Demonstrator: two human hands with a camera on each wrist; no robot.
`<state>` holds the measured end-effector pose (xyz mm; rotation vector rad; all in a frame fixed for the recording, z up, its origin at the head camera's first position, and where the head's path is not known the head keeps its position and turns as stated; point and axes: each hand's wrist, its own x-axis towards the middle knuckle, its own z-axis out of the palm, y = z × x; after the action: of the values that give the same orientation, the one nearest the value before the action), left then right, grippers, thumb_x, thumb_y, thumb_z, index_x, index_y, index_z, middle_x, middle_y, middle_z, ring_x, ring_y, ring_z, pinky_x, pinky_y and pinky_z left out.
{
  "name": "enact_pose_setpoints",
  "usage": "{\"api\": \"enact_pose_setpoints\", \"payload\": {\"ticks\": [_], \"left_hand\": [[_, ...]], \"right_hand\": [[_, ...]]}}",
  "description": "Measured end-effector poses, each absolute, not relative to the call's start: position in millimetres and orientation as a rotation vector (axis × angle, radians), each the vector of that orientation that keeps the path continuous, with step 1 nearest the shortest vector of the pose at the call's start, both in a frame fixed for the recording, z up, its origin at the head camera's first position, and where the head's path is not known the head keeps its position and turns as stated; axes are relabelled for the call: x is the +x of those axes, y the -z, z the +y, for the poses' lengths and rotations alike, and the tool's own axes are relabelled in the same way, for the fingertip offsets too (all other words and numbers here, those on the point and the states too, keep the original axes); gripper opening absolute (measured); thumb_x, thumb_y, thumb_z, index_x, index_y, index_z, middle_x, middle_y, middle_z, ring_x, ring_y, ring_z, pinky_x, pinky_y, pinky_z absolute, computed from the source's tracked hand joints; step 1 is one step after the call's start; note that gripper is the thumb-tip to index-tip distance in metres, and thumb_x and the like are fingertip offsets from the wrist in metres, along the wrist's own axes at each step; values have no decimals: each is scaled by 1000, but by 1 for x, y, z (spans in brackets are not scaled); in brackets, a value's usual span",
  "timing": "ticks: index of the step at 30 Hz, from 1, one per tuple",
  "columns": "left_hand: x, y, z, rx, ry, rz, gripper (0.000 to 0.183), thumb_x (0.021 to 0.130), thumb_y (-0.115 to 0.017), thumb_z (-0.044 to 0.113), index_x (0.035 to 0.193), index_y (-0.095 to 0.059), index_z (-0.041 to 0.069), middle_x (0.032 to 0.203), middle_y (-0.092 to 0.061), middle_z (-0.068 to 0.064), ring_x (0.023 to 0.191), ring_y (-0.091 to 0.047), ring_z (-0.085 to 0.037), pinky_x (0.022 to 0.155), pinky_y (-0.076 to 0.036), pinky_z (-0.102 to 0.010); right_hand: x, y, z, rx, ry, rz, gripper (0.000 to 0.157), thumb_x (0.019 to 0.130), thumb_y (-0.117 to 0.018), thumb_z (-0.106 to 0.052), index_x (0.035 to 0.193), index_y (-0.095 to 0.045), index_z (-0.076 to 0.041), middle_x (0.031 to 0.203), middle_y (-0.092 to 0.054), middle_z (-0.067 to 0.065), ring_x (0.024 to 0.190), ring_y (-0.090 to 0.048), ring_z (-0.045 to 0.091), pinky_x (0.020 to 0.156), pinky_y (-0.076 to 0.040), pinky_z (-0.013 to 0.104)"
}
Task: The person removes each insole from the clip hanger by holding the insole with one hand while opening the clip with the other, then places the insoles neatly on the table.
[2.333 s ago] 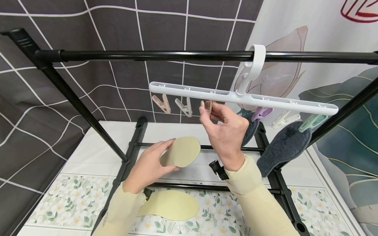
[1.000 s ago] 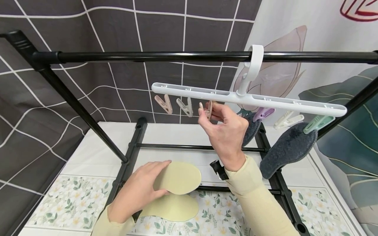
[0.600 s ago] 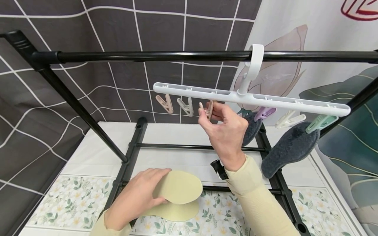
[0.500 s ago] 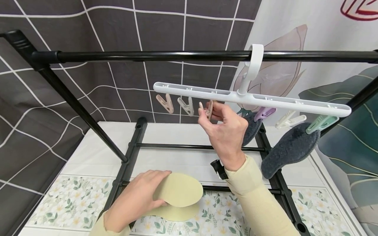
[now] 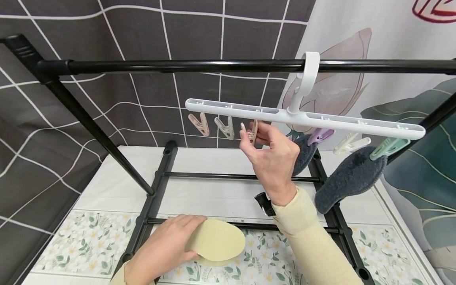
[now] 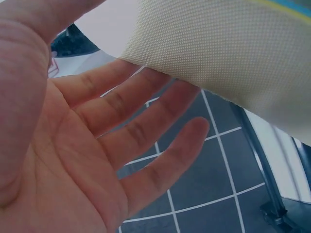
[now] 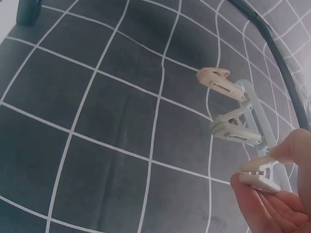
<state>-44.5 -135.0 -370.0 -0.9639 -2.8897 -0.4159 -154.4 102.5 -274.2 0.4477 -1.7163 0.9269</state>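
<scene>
My left hand [image 5: 171, 247] grips a pale yellow insole [image 5: 217, 239] by its left side, thumb in front and fingers behind. In the left wrist view, the mesh face of this insole [image 6: 214, 48] spans between thumb and fingers. Beneath it a second yellow insole [image 5: 213, 262] lies on the floral mat, mostly hidden. My right hand [image 5: 272, 158] pinches a beige clip [image 5: 253, 132] under the white hanger [image 5: 249, 113]; its jaws hold nothing. Two other clips hang to its left, a pink clip [image 5: 200, 124] and a grey clip [image 5: 225, 127].
The hanger hooks over a black rack bar [image 5: 178, 66]. On its right side, a purple clip [image 5: 320, 135] and a green clip [image 5: 390, 148] hold dark grey fuzzy insoles [image 5: 352, 178], with a cream clip [image 5: 350, 144] between them. Black lower bars [image 5: 213, 175] cross behind my hands.
My left hand has lowered the yellow insole toward me, until it overlaps most of the one on the mat. My right hand stays at the clip; the hanger has swung slightly right.
</scene>
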Motion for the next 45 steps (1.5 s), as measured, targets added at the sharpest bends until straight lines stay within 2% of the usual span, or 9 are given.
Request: {"api": "enact_pose_setpoints", "payload": {"ticks": [9, 15, 24, 36, 40, 41, 43, 45], "left_hand": [[-38, 379, -138, -991, 396, -2945, 75, 63, -82, 40, 125, -54, 11, 115, -60, 1, 107, -56, -21, 91, -45, -42], [-33, 384, -140, -1010, 413, -2971, 71, 65, -82, 36, 125, -54, 11, 113, -59, 2, 102, -56, -18, 88, -47, -41], [-25, 386, -142, -1057, 380, -3013, 71, 66, -81, 37, 126, -53, 12, 119, -56, 0, 107, -56, -21, 90, -46, -42], [-20, 395, -141, -1197, 425, -3029, 65, 70, -76, 40, 126, -54, 15, 112, -54, 7, 101, -53, -13, 86, -45, -38], [-18, 398, -142, -1260, 395, -2948, 63, 67, -76, 37, 122, -56, 14, 110, -56, 6, 99, -53, -12, 82, -45, -34], [-17, 400, -141, -1267, 388, -2931, 62, 66, -76, 38, 120, -57, 14, 109, -56, 6, 98, -54, -11, 81, -45, -34], [-15, 402, -141, -1252, 376, -2921, 62, 70, -71, 51, 118, -59, 14, 107, -56, 7, 95, -54, -10, 80, -46, -33], [-13, 404, -140, -1232, 379, -2950, 71, 71, -62, 68, 117, -60, 14, 105, -57, 7, 94, -54, -10, 79, -47, -33]], "right_hand": [[-155, 275, 104, 444, -911, -1713, 23, 77, -69, -20, 88, -69, 0, 77, -70, 6, 63, -66, 12, 61, -53, 26], [-155, 276, 103, 450, -926, -1710, 22, 77, -70, -20, 88, -69, -1, 78, -70, 5, 63, -66, 11, 61, -53, 25], [-155, 276, 101, 458, -932, -1702, 22, 77, -70, -20, 88, -69, -1, 77, -70, 4, 62, -66, 11, 61, -53, 25], [-155, 277, 100, 458, -939, -1702, 22, 77, -70, -20, 88, -69, -1, 77, -70, 4, 63, -66, 11, 61, -53, 25], [-155, 277, 101, 457, -938, -1700, 22, 77, -70, -20, 88, -69, -1, 77, -70, 4, 62, -66, 11, 61, -53, 25], [-155, 277, 101, 457, -938, -1699, 22, 77, -70, -20, 88, -69, -1, 77, -70, 4, 62, -66, 11, 60, -53, 25], [-156, 277, 101, 457, -940, -1696, 22, 77, -70, -19, 88, -69, -1, 77, -70, 4, 62, -66, 11, 60, -53, 24], [-156, 277, 101, 458, -944, -1693, 22, 76, -70, -19, 88, -69, -1, 77, -70, 5, 62, -66, 11, 61, -53, 24]]}}
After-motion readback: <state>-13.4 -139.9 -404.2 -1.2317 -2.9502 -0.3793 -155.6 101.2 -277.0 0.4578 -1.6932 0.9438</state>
